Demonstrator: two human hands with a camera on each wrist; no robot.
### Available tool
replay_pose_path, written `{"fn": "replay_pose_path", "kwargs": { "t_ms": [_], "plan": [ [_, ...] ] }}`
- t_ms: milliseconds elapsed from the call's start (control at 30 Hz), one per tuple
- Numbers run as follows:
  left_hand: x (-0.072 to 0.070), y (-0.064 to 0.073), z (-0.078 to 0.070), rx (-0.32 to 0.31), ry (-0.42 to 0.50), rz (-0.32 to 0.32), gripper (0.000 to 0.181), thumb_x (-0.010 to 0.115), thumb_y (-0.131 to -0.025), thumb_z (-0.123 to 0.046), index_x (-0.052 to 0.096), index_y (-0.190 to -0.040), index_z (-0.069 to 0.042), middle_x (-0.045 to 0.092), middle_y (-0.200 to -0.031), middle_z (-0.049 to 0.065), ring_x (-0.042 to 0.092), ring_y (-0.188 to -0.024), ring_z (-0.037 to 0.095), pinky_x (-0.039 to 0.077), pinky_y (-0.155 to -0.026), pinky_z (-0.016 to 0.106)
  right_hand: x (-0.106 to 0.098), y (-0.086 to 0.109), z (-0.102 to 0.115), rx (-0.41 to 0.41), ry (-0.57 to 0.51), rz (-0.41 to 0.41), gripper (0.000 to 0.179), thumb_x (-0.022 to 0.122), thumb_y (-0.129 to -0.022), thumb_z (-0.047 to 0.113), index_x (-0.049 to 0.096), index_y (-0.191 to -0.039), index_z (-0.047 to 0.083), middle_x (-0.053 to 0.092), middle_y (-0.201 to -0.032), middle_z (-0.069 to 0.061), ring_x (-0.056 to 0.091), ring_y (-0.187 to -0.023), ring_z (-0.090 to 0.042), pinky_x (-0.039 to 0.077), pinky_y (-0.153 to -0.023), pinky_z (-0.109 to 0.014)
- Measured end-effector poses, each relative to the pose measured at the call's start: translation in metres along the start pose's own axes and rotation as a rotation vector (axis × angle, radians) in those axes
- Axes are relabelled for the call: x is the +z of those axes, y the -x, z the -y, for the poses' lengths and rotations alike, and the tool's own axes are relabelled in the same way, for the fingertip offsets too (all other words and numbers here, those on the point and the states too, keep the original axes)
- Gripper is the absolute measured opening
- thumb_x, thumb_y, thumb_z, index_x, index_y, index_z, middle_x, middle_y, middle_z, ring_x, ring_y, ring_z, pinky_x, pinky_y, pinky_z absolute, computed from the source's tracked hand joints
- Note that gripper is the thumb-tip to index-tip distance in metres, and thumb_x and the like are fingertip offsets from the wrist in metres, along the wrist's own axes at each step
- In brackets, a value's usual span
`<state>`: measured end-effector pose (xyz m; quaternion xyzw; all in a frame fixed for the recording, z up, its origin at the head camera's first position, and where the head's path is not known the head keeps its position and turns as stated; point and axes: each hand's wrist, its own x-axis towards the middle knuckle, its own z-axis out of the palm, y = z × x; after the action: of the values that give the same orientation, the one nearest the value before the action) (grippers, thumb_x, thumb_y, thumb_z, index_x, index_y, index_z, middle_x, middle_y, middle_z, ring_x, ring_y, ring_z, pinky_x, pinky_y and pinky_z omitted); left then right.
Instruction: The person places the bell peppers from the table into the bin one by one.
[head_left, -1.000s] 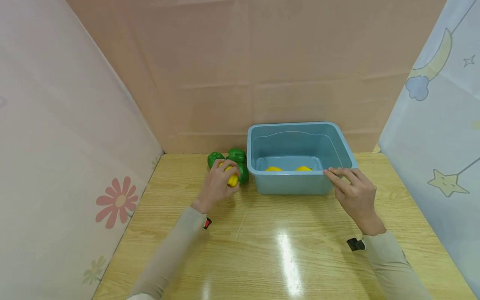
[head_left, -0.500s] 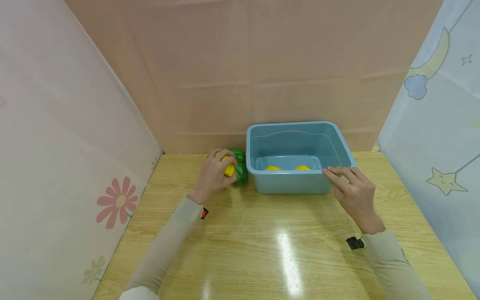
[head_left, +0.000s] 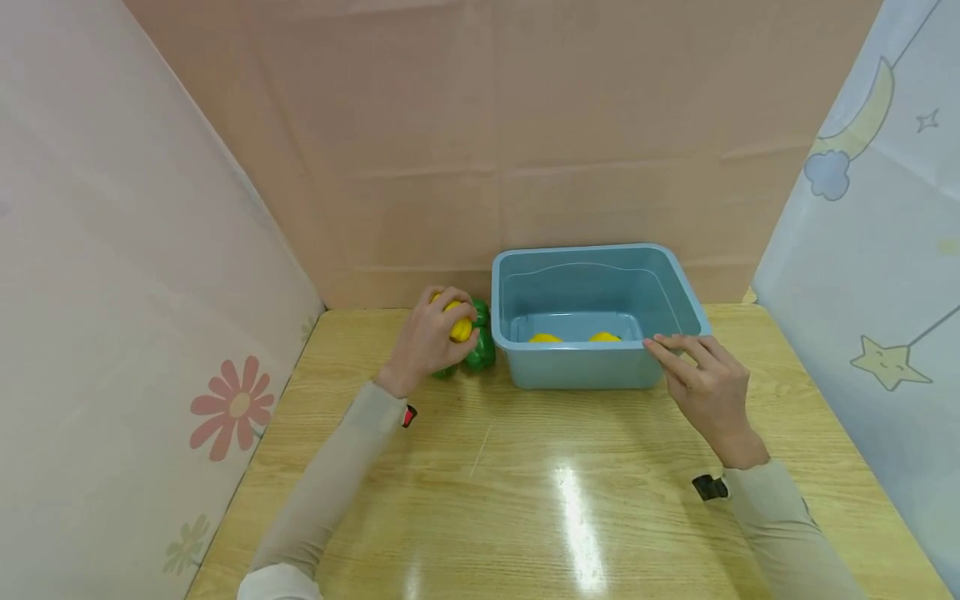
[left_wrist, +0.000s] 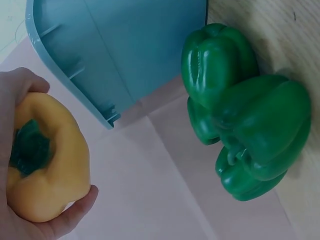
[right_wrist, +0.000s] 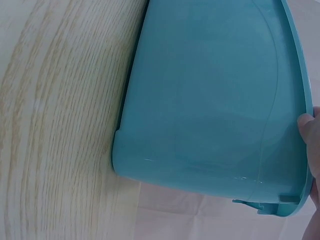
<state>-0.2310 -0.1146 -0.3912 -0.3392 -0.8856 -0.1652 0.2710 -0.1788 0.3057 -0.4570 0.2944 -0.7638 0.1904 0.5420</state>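
My left hand grips a yellow bell pepper, its fingers and thumb wrapped round the sides. In the left wrist view the pepper shows its green stem end and is held up off the table, apart from the green bell peppers. Those green peppers lie clustered against the left side of a blue plastic bin, partly hidden by the hand. At the bin's front right corner, my right hand pinches the rim, thumb on the outer wall.
Inside the bin lie yellow peppers, mostly hidden by its front wall. A wooden table carries everything. Behind the bin rises a brownish sheet, and patterned white panels stand at both sides.
The left hand has moved up and slightly away with the yellow pepper, over the green ones. A green pepper now shows below that hand. The right hand stays at the rim.
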Motion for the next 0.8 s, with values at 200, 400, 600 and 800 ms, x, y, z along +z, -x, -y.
{"fn": "replay_pose_path", "kwargs": {
  "t_ms": [200, 400, 600, 800],
  "plan": [
    [-0.003, -0.009, -0.001, 0.039, -0.023, -0.048, 0.010, 0.075, -0.096, -0.017, 0.081, -0.094, -0.008, 0.074, -0.112, 0.008, 0.062, -0.107, 0.034, 0.059, -0.088, 0.041, 0.000, 0.000, 0.000, 0.002, -0.003, -0.003, 0.021, 0.066, -0.107, 0.012, 0.086, -0.107, 0.009, 0.079, -0.095, -0.014, 0.068, -0.073, -0.040, 0.048, -0.050, -0.050],
    [-0.005, -0.018, -0.003, 0.048, -0.017, -0.067, 0.010, 0.074, -0.095, -0.017, 0.081, -0.094, -0.009, 0.074, -0.111, 0.007, 0.063, -0.110, 0.034, 0.061, -0.086, 0.042, 0.001, 0.000, 0.001, 0.006, -0.007, -0.010, 0.019, 0.068, -0.105, 0.009, 0.086, -0.107, 0.009, 0.080, -0.095, -0.014, 0.068, -0.073, -0.040, 0.048, -0.051, -0.050],
    [-0.007, -0.028, -0.004, 0.055, 0.024, -0.058, 0.009, 0.075, -0.094, -0.014, 0.080, -0.094, -0.007, 0.074, -0.112, 0.010, 0.062, -0.106, 0.034, 0.058, -0.088, 0.042, -0.001, 0.001, 0.001, 0.001, -0.001, 0.007, 0.018, 0.073, -0.099, 0.002, 0.086, -0.108, 0.009, 0.079, -0.096, -0.015, 0.069, -0.074, -0.040, 0.048, -0.050, -0.050],
    [-0.010, -0.037, -0.006, 0.048, 0.040, -0.036, 0.011, 0.079, -0.093, -0.019, 0.080, -0.094, -0.008, 0.073, -0.114, 0.010, 0.060, -0.108, 0.033, 0.058, -0.089, 0.042, -0.001, 0.002, 0.001, -0.003, 0.010, 0.019, 0.029, 0.076, -0.089, -0.009, 0.086, -0.109, 0.009, 0.080, -0.097, -0.014, 0.069, -0.075, -0.039, 0.046, -0.047, -0.049]
  ]
}}
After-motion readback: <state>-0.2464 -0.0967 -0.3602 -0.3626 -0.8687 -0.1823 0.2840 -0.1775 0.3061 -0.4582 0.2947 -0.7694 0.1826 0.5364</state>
